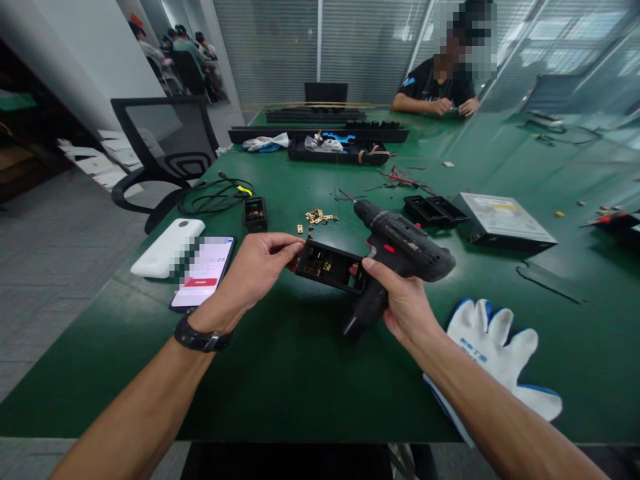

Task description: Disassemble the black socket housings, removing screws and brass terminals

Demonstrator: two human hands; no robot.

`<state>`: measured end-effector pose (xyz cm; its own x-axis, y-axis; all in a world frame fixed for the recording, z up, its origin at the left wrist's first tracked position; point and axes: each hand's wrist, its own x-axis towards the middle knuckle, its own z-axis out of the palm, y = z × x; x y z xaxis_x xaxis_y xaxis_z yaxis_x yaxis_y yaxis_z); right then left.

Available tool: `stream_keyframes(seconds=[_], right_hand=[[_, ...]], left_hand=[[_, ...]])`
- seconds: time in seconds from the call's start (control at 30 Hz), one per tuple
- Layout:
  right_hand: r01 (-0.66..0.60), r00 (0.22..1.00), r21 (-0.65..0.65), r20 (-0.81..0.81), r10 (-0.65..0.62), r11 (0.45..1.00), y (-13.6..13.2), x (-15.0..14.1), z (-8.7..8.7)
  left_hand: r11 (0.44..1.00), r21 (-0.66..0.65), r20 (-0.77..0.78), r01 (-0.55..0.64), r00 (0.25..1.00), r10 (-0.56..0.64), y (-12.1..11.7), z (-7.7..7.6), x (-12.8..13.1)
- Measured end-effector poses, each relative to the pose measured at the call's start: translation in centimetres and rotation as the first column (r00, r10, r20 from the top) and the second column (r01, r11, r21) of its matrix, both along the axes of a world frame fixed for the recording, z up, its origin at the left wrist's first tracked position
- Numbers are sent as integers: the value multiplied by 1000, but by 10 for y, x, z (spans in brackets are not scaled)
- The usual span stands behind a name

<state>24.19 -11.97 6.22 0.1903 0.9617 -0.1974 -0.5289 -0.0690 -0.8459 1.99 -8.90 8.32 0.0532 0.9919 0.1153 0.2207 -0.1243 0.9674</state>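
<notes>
My left hand (267, 267) pinches the left end of a black plastic box (336, 280), open at the top, with small brass parts inside. My right hand (407, 300) is wrapped round the grip of a black cordless drill (405, 243), and its thumb also presses near the box's right end. The drill's thin bit points up and away to the left. Beyond the box lies a loose pile of small brass plates (317, 217) on the green table (280, 373). Left of that pile stands a smaller black box (255, 215) with metal bits in it.
A phone (205, 270), a white power bank (169, 248) and a coiled black cable (210, 193) lie on the left. A white-and-blue work glove (493, 353), a metal-cased unit (505, 220) and black housings (435, 210) sit on the right. Another person (440, 87) sits across the table.
</notes>
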Motion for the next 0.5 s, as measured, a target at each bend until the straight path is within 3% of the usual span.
stream_keyframes(seconds=[0.2,0.5], right_hand=[[-20,1000,-28,-7,19,999,0,0,1],[-17,999,-61,-45,14,998,0,1,-1]], left_hand=[[997,71,-109,-37,993,45,-1,-2,5],[976,94,104,-196,977,187,-6,-11,16]])
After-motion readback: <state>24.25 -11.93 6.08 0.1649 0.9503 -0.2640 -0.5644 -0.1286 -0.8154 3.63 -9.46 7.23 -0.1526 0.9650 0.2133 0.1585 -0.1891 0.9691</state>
